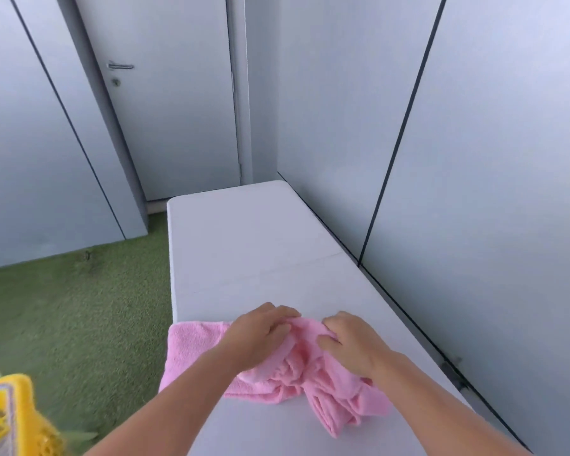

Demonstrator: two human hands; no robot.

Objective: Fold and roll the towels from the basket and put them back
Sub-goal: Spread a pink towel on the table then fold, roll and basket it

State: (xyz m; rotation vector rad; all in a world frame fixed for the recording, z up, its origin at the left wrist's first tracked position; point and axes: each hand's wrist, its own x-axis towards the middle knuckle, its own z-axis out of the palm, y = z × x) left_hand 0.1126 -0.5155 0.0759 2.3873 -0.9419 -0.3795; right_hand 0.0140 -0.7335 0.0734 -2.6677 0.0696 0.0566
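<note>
Gripping crumpled terry towel (297, 380), left hand (260, 337), right hand (351, 345), smooth table (244, 245)

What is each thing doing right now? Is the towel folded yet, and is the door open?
pink towel: crumpled, not folded, lying on the table, one end over its left edge
left hand: grips the towel's far edge
right hand: pinches the towel's far edge
white folding table: set up flat, against the wall
yellow basket: left of the table, blurred, contents unclear
door: shut
</note>
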